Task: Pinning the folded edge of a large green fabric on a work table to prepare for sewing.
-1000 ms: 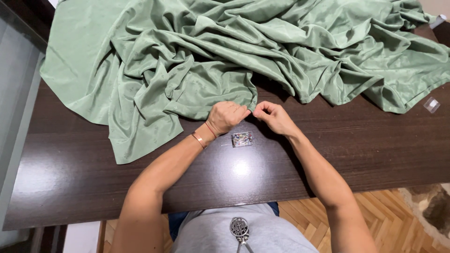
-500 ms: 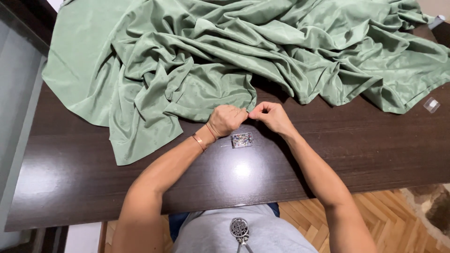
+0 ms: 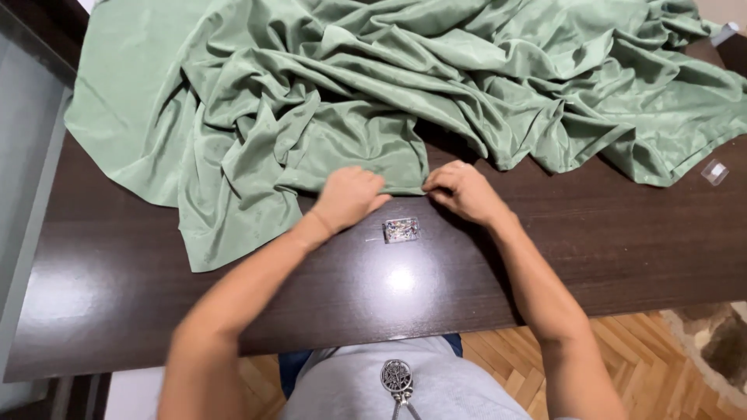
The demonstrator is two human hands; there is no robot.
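Bare forearms, grey top [image 3: 436,393], round metal pendant [image 3: 395,377].

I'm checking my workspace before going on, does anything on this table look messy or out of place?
The green fabric lies bunched in heavy folds across the dark table, not flat. Both hands rest at its near edge. Nothing looks spilled or damaged.

Soft green cloth [image 3: 389,85] on glossy dark wood.
Looked smooth, faintly sheened and heavily creased, heaped over a polished dark wooden table [image 3: 622,249] with fine grain and a bright glare spot; small clear plastic box [image 3: 401,230] glinted nearby; beyond the edge, matt herringbone wood parquet [image 3: 615,350].
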